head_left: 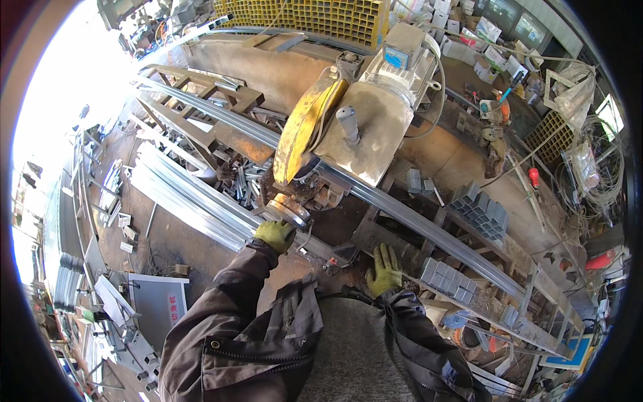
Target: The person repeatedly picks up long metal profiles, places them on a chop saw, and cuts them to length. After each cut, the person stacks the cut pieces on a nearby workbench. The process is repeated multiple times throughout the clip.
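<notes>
In a yellow-green work glove, my left hand [274, 236] is closed at the near edge of a rusty, worn handwheel [289, 210] at the front of a cut-off saw. Its fingertips are partly hidden. My right hand [384, 270], gloved alike, holds nothing; its fingers are extended beside the saw bench. The yellow blade guard [311, 127] stands just beyond the handwheel, with a grey motor [405, 63] and an upright grip [347, 124] behind it. Long metal profiles [429, 231] run under the guard, from far left to near right.
Cut square-tube pieces [479, 211] are stacked right of the profiles, and more short blocks [447, 280] sit near my right hand. Long silvery bars [191, 194] lie at the left. A grey cabinet [157, 305] stands lower left. Yellow square tubes [308, 20] are stacked at the back.
</notes>
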